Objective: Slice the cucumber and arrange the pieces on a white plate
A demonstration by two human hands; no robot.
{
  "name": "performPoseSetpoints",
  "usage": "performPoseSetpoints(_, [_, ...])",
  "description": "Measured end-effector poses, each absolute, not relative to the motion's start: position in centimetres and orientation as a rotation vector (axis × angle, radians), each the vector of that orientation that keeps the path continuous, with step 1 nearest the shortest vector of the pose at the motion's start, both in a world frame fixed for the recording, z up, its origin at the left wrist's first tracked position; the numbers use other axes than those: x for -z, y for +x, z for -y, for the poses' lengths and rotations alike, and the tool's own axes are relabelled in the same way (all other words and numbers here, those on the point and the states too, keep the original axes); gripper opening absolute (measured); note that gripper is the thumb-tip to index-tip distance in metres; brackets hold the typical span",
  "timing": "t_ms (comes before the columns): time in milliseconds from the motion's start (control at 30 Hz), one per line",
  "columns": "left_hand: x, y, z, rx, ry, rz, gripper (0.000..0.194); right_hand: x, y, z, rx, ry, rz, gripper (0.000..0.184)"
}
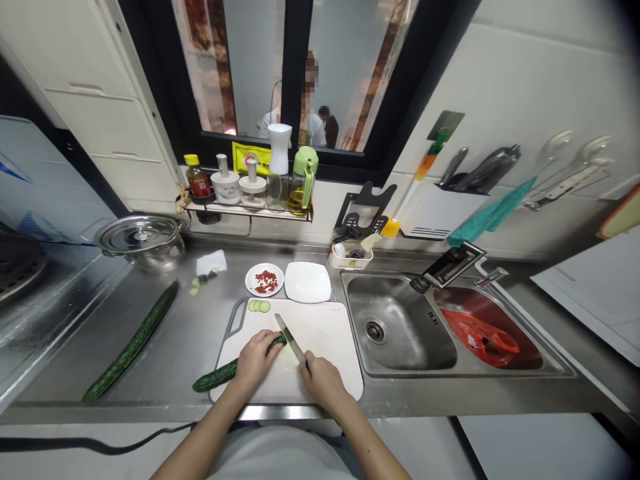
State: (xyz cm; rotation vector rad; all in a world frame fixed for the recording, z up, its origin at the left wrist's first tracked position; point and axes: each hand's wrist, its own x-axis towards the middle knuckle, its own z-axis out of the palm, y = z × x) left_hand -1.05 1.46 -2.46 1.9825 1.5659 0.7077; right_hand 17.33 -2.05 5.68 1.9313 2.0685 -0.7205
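Observation:
On the white cutting board, my left hand is closed over a dark green cucumber, whose uncut end sticks out past the board's left edge. My right hand grips the handle of a kitchen knife. The blade lies at the cucumber's cut end, just right of my left fingers; whether it touches is too small to tell. Several cucumber slices sit in a row near the board's upper left corner. Behind the board are a small plate of chopped red pieces and a white square plate.
A second, whole cucumber lies on the steel counter at left, near a lidded pot and cucumber scraps. At right is a double sink with a red plastic bag. A seasoning rack hangs below the window.

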Motion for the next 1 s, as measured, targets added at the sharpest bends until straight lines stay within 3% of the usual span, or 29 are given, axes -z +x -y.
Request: performPoseSetpoints(1000, [2.4, -2.0, -2.3, -0.845, 1.785, -1.738, 0.038, -5.7, 21.1, 0.9, 0.390, 2.066, -2.209, 0.024])
